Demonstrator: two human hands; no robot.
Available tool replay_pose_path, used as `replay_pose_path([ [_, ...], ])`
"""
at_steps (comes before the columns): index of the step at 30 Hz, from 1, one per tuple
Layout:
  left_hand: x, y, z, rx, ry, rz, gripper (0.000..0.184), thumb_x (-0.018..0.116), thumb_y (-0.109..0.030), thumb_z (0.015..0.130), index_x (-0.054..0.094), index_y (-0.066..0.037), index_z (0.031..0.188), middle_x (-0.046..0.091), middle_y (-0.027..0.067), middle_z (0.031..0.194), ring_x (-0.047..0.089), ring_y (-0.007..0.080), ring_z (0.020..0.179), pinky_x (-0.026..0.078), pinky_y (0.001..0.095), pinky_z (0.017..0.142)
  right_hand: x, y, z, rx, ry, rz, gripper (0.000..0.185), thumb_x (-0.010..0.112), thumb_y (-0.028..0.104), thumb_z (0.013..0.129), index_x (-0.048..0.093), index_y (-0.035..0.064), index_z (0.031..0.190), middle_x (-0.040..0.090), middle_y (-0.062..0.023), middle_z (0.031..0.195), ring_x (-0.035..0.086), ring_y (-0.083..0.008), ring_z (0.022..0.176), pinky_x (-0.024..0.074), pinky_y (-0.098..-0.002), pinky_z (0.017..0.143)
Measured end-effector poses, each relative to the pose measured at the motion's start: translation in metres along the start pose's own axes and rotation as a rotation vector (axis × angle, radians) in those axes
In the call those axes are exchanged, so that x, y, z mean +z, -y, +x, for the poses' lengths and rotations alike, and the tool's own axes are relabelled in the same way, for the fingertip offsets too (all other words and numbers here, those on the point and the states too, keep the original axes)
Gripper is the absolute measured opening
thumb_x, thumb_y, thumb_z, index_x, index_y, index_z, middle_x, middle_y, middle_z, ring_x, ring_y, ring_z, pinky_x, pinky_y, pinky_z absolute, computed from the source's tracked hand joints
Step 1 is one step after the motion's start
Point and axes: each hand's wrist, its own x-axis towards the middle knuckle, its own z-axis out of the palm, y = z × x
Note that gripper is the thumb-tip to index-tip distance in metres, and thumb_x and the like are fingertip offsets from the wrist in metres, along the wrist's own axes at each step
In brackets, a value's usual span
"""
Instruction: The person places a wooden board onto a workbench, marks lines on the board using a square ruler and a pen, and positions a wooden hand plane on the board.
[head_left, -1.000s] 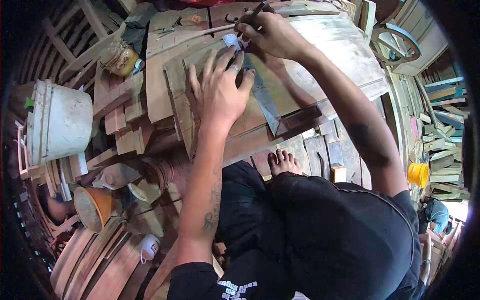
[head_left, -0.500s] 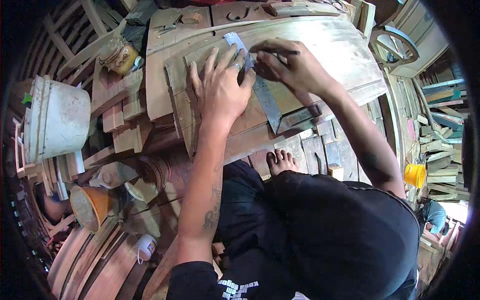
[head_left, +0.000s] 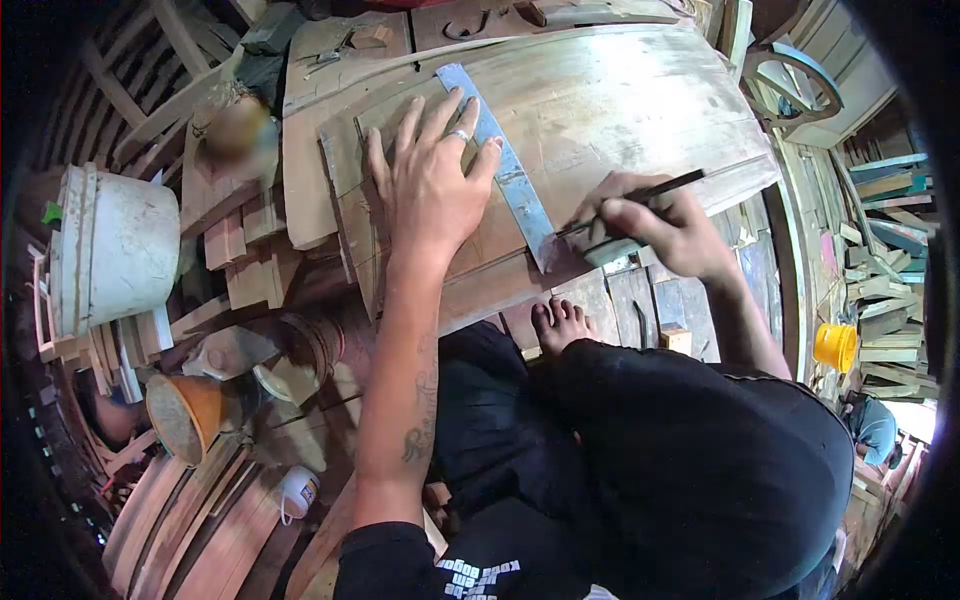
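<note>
My left hand [head_left: 437, 180] lies flat with fingers spread on a wooden board [head_left: 470, 245]. Its thumb and fingertips reach the edge of a try square's metal blade [head_left: 518, 190], which lies slantwise across the board. A dark pencil [head_left: 680, 184] is pinched in my right hand [head_left: 665, 222], its tip down close to the blade's near end. The square's handle [head_left: 612, 250] shows partly below my right hand, near the board's front edge; the rest is hidden behind my fingers.
A larger wooden panel [head_left: 640, 90] supports the board. A white bucket [head_left: 125, 245], an orange container [head_left: 205, 405] and curved wood pieces [head_left: 165, 520] stand at left. My bare foot [head_left: 562, 325] is below the panel. Another person [head_left: 872, 430] is at far right.
My right hand has moved with the pencil down along the blade from its upper part to its near end. My left hand stays on the board, fingers still spread.
</note>
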Motion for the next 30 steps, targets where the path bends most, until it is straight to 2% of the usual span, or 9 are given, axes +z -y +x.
replay_pose_path([
  [1, 0.0, 0.001, 0.0, 0.015, -0.004, 0.0, 0.053, 0.063, -0.046, 0.101, 0.067, -0.02, 0.147, 0.054, -0.0021, 0.162, 0.04, 0.0296, 0.155, 0.015, 0.0571, 0.131, -0.003, -0.006, -0.001, 0.007, -0.038, 0.126, 0.029, 0.061, 0.024, 0.111, 0.074, -0.002, 0.116, 0.078, -0.0076, 0.099, 0.072, -0.0158, 0.096, 0.0581, -0.033, 0.089],
  [2, -0.001, 0.002, -0.001, 0.031, -0.009, 0.0, 0.054, 0.063, -0.046, 0.101, 0.067, -0.019, 0.147, 0.054, -0.0009, 0.162, 0.04, 0.0303, 0.155, 0.015, 0.0574, 0.131, -0.007, -0.008, -0.001, 0.007, -0.107, -0.034, 0.031, 0.06, 0.024, 0.112, 0.071, -0.0028, 0.122, 0.077, -0.0076, 0.101, 0.073, -0.0166, 0.098, 0.0585, -0.0332, 0.09],
  [6, -0.008, 0.002, -0.009, 0.059, 0.005, -0.004, 0.055, 0.065, -0.043, 0.103, 0.066, -0.012, 0.147, 0.053, 0.0052, 0.162, 0.04, 0.0344, 0.155, 0.02, 0.0586, 0.129, 0.005, -0.008, 0.005, -0.202, -0.181, -0.012, 0.027, 0.058, 0.019, 0.113, 0.069, -0.002, 0.125, 0.076, -0.0102, 0.105, 0.074, -0.0181, 0.101, 0.0592, -0.0339, 0.09],
  [7, -0.01, 0.003, -0.012, 0.065, 0.007, -0.007, 0.055, 0.065, -0.043, 0.103, 0.066, -0.012, 0.147, 0.053, 0.0052, 0.162, 0.04, 0.0344, 0.155, 0.02, 0.0586, 0.129, 0.008, -0.006, 0.003, -0.152, -0.197, -0.009, 0.025, 0.059, 0.017, 0.111, 0.07, -0.0011, 0.124, 0.076, -0.0128, 0.107, 0.075, -0.0215, 0.101, 0.0582, -0.0345, 0.09],
  [10, -0.019, 0.004, -0.024, 0.072, 0.039, 0.014, 0.054, 0.066, -0.041, 0.104, 0.064, -0.012, 0.149, 0.052, 0.0075, 0.163, 0.04, 0.0385, 0.154, 0.021, 0.0574, 0.129, 0.006, -0.018, 0.005, -0.364, -0.229, -0.375, 0.022, 0.064, 0.013, 0.104, 0.071, 0.0026, 0.122, 0.073, -0.0164, 0.102, 0.072, -0.0308, 0.098, 0.0546, -0.0376, 0.087],
  [13, -0.03, 0.008, -0.037, 0.062, 0.071, 0.018, 0.056, 0.067, -0.04, 0.104, 0.061, -0.012, 0.152, 0.051, 0.0081, 0.164, 0.04, 0.0389, 0.154, 0.024, 0.0556, 0.128, 0.003, -0.022, 0.006, -0.478, -0.246, -0.524, 0.021, 0.066, 0.011, 0.101, 0.072, 0.0035, 0.121, 0.071, -0.016, 0.098, 0.069, -0.0324, 0.093, 0.0536, -0.0398, 0.083],
  [24, -0.044, 0.02, -0.072, 0.026, 0.055, -0.048, 0.059, 0.074, -0.038, 0.098, 0.063, -0.014, 0.15, 0.052, 0.0082, 0.163, 0.04, 0.0372, 0.155, 0.028, 0.0529, 0.127, 0.008, -0.026, 0.005, -0.575, -0.289, -0.599, 0.019, 0.067, 0.004, 0.096, 0.071, 0.0027, 0.114, 0.069, -0.0144, 0.1, 0.065, -0.0345, 0.094, 0.0528, -0.0417, 0.084],
  [27, -0.046, 0.016, -0.072, 0.001, 0.038, -0.054, 0.062, 0.08, -0.038, 0.093, 0.064, -0.015, 0.149, 0.054, 0.0081, 0.162, 0.041, 0.0365, 0.154, 0.027, 0.0537, 0.128, 0.01, -0.021, 0.003, -0.535, -0.268, -0.65, 0.014, 0.065, 0.006, 0.101, 0.071, -0.0011, 0.111, 0.071, -0.0184, 0.104, 0.07, -0.0364, 0.099, 0.0545, -0.0424, 0.088],
  [30, -0.05, 0.015, -0.071, -0.03, 0.028, -0.092, 0.063, 0.08, -0.039, 0.093, 0.065, -0.015, 0.149, 0.054, 0.0079, 0.162, 0.04, 0.0362, 0.155, 0.025, 0.0544, 0.128, 0.013, -0.019, 0.003, -0.529, -0.274, -0.629, 0.016, 0.067, 0.006, 0.097, 0.071, -0.0017, 0.11, 0.071, -0.0187, 0.102, 0.069, -0.0376, 0.098, 0.0546, -0.0432, 0.086],
])
